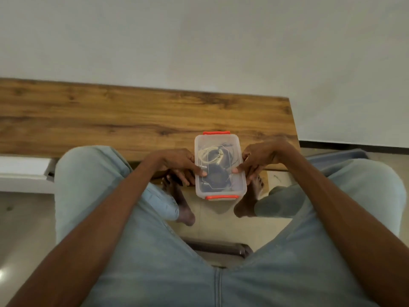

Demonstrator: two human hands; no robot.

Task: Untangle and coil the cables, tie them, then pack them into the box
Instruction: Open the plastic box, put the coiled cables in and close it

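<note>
The person's knees in light blue jeans are closest, and 2 bare arms reach out over them. The left hand and the right hand each grip a long side of a small clear plastic box, with a thumb pressing on its lid. The box is held up in the air, just past the near edge of a wooden table. It has 2 orange clips, 1 at each short end. Inside lie a white cable and dark cables, coiled. I think the box is light and a bit bendy, and its smooth sides could slip. Holding both long sides looks safest
</note>
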